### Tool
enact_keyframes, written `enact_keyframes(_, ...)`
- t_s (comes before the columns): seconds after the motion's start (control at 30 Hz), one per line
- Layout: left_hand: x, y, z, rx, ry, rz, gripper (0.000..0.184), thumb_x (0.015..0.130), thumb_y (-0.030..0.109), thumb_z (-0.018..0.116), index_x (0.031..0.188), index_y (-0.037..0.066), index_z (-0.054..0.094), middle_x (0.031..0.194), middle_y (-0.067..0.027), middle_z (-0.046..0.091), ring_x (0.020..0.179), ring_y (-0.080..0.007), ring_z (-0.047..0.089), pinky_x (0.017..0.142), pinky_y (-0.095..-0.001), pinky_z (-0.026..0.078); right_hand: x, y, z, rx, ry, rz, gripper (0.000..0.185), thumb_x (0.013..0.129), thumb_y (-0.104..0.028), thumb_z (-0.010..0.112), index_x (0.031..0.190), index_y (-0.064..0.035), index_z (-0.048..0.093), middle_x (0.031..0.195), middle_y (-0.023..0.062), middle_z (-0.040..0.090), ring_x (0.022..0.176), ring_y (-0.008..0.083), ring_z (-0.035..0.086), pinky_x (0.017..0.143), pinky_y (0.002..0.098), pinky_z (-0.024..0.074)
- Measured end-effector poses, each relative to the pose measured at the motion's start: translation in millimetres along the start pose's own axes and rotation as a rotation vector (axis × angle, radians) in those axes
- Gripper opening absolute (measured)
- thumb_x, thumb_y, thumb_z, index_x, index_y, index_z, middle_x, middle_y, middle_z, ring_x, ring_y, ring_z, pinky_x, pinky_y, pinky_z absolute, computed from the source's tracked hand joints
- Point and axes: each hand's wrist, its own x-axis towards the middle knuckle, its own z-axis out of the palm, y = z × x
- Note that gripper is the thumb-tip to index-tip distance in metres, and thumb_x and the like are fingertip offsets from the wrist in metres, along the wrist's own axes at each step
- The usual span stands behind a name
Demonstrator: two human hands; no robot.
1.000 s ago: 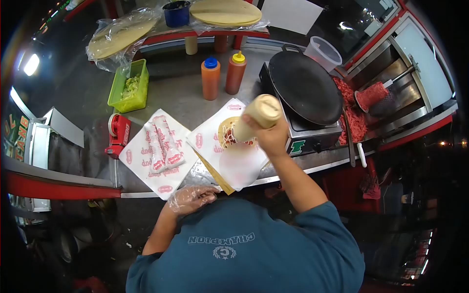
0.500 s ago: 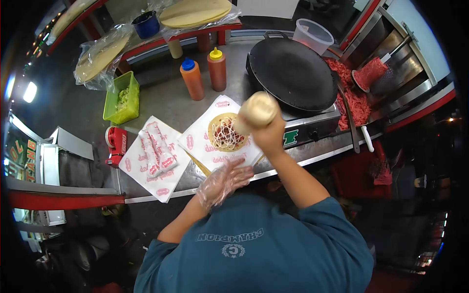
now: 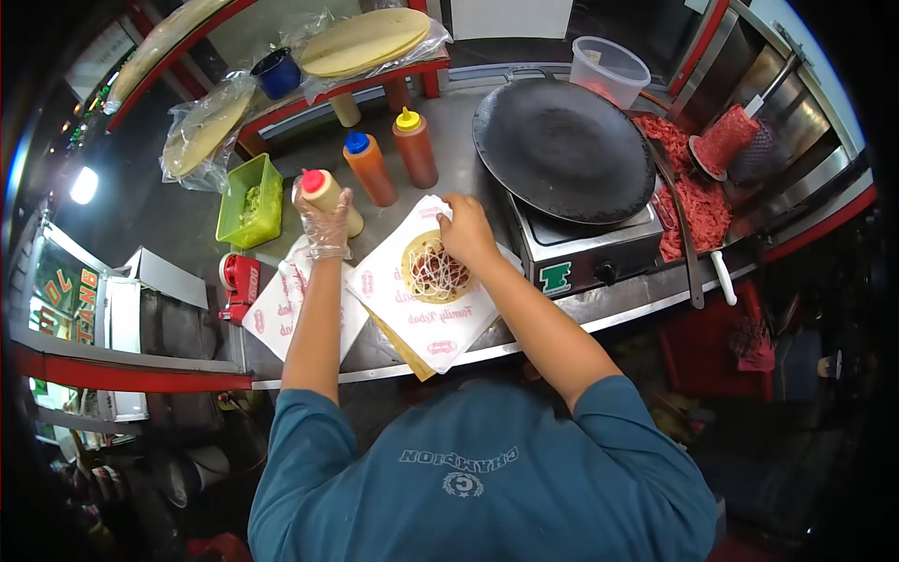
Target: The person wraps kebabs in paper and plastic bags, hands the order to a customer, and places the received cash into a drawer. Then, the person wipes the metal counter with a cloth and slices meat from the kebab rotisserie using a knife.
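Note:
My left hand point(image 3: 325, 225), in a clear plastic glove, is wrapped around a squeeze bottle point(image 3: 323, 190) of cream-coloured sauce with a red cap, upright on the counter. Bare, my right hand point(image 3: 471, 232) has its fingers curled at the upper right edge of printed wrapping paper point(image 3: 451, 326), thumb near the tortilla. On that paper lies a small round tortilla point(image 3: 412, 272) topped with dark red filling and thin white sauce lines point(image 3: 438, 269). Two more squeeze bottles stand behind: an orange one with a blue cap point(image 3: 370, 169) and a reddish one with a yellow cap point(image 3: 415, 150).
At right a black griddle point(image 3: 562, 150) sits on a stove, beside shredded red meat point(image 3: 698, 211) and a white-handled knife point(image 3: 723, 278). A green tub point(image 3: 251, 201) and red tape dispenser point(image 3: 241, 281) stand left. Stacked flatbreads point(image 3: 365, 42) rest on the back shelf.
The cream sauce bottle has passed from my right hand to my left and moved to the left, upright. My right hand has come down to the paper's upper edge.

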Motion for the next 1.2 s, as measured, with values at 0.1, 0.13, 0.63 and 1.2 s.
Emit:
enact_keyframes(0.1,-1.7,3.3,0.0,-0.153,-0.064,-0.214,0.102,0.073,0.029,0.095,0.149,0.009,0.030,0.145,-0.0221,0.045,0.129,-0.0355,0.053,0.111,-0.0466,0.044,28.9,14.4,25.0,-0.321,-0.118,0.038,0.023,0.096,-0.009,0.058,0.115,0.0000,0.066,0.122,0.0256,0.066,0.116,0.0429,0.062,0.100,0.0492,0.0509)
enact_keyframes(0.13,-2.1,5.2,-3.9,-0.187,-0.122,-0.273,0.108,0.074,0.033,0.094,0.152,0.006,0.026,0.149,-0.0236,0.041,0.136,-0.0368,0.047,0.117,-0.0480,0.037,36.0,20.1,32.3,-0.378,-0.160,0.055,0.022,0.096,-0.010,0.057,0.114,-0.0008,0.067,0.122,0.0252,0.066,0.115,0.0428,0.063,0.099,0.0490,0.0520)
enact_keyframes(0.63,-125.6,110.9,-70.6,0.170,-0.980,-0.353,0.042,0.102,0.029,0.056,0.131,-0.001,0.060,0.115,-0.0239,0.067,0.114,-0.0364,0.062,0.101,-0.0475,0.049,94.4,23.1,44.0,-0.482,-0.162,0.231,0.063,0.080,-0.027,0.085,0.134,-0.0060,0.061,0.135,0.0196,0.061,0.130,0.0396,0.055,0.108,0.0436,0.0471)
enact_keyframes(1.2,-118.8,97.1,-48.1,-0.077,-0.649,-0.673,0.035,0.084,0.018,0.078,0.112,0.004,0.064,0.094,-0.0077,0.076,0.083,-0.0170,0.073,0.075,-0.0330,0.059,67.8,17.8,30.6,-0.362,-0.221,0.262,0.063,0.083,-0.037,0.084,0.132,-0.0052,0.064,0.134,0.0187,0.063,0.129,0.0378,0.058,0.108,0.0442,0.0484)
